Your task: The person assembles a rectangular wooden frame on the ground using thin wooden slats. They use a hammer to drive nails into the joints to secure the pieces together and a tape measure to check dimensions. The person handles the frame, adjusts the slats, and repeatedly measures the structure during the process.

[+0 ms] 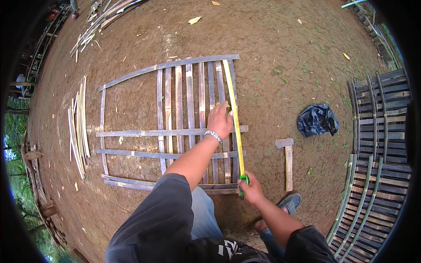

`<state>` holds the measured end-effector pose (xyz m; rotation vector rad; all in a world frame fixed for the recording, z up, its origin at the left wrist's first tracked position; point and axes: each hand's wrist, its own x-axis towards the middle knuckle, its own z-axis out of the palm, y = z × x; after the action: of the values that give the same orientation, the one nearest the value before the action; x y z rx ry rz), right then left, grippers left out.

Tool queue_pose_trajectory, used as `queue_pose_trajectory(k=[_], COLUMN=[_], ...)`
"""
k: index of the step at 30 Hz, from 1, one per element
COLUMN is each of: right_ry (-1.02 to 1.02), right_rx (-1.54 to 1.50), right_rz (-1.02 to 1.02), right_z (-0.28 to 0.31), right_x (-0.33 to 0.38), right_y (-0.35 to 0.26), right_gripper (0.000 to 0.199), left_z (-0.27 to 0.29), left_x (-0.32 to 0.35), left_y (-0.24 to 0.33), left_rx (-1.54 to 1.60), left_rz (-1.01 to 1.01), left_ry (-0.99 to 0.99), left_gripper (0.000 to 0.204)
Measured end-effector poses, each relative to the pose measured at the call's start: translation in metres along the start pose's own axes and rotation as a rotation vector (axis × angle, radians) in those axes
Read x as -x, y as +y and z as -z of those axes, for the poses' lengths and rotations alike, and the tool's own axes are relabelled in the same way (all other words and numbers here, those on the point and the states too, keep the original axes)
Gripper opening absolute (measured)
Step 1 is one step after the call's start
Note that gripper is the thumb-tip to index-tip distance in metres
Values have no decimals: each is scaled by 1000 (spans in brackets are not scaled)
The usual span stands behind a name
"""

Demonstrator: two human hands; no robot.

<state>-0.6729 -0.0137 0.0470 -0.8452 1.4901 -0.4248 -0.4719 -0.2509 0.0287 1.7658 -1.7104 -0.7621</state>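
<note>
1. Two hands work on a bamboo slat panel (pixel 175 131) that lies flat on the bare dirt ground (pixel 272 39). A yellow tape measure (pixel 233 114) runs along the right edge of the panel, from the top crossbar to the bottom one.
2. The left hand (pixel 219 120) presses flat on the slats, fingers together, just beside the tape near its middle.
3. The right hand (pixel 251 188) is closed around the green tape case at the bottom right corner of the panel.
4. Open ground surrounds the panel. To its left lie loose bamboo strips (pixel 79 127); to its right a hammer (pixel 287 160) lies near, and farther away a black plastic bag (pixel 317 119), crumpled, with its content not visible.
5. Finished slat panels (pixel 381 144) are stacked at the right rim.
</note>
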Motion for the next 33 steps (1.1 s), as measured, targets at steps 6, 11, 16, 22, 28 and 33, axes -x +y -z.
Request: queue_pose_trajectory(k=[6, 11, 16, 22, 28, 33], right_ry=[21, 42, 38, 45, 68, 81], right_rx=[-141, -180, -168, -177, -101, 115], right_rz=[-105, -165, -177, -141, -59, -76], right_z=[1, -4, -16, -22, -21, -24], right_x=[-55, -68, -66, -68, -61, -41], right_y=[-79, -76, -63, -56, -37, -38], right_gripper=[49, 48, 49, 49, 51, 65], left_z=[5, 12, 15, 16, 8, 7], left_x=[44, 47, 37, 27, 30, 32], left_y=[-18, -22, -22, -26, -34, -42], left_rx=[-247, -322, -341, -372, -342, -275], left_rz=[-71, -167, -250, -326, -395, -422], left_ry=[-79, -195, -240, -296, -269, -214], left_gripper=[51, 52, 52, 51, 42, 39])
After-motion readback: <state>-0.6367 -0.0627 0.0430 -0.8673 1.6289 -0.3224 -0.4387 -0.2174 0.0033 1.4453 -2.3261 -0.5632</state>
